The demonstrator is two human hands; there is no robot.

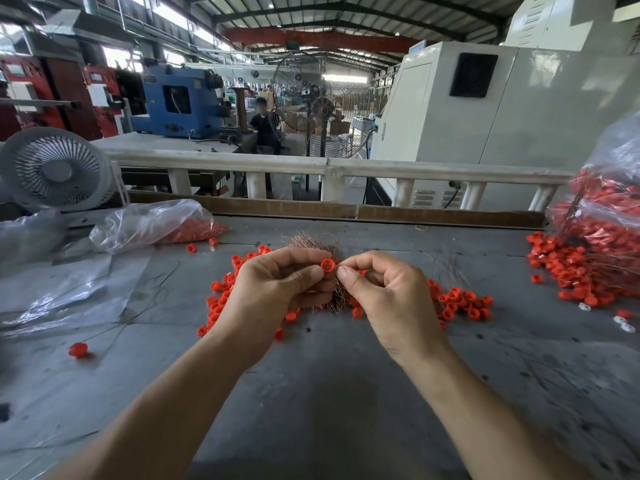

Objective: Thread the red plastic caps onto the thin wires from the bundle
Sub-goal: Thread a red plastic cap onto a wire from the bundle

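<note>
My left hand (pixel 277 289) pinches a small red plastic cap (pixel 327 264) between thumb and forefinger above the grey table. My right hand (pixel 388 296) is close beside it, thumb and forefinger pinched together at the cap's right edge, apparently on a thin wire too fine to make out. The copper-coloured bundle of thin wires (pixel 313 242) lies on the table just behind and below both hands. Loose red caps (pixel 460 303) are scattered around the bundle on both sides.
A clear bag with red caps (pixel 162 225) lies at the back left beside a white fan (pixel 55 169). A large bag and pile of wired caps (pixel 588 261) sit at the right. One wired cap (pixel 78 349) lies at front left. A white railing (pixel 325 166) borders the table.
</note>
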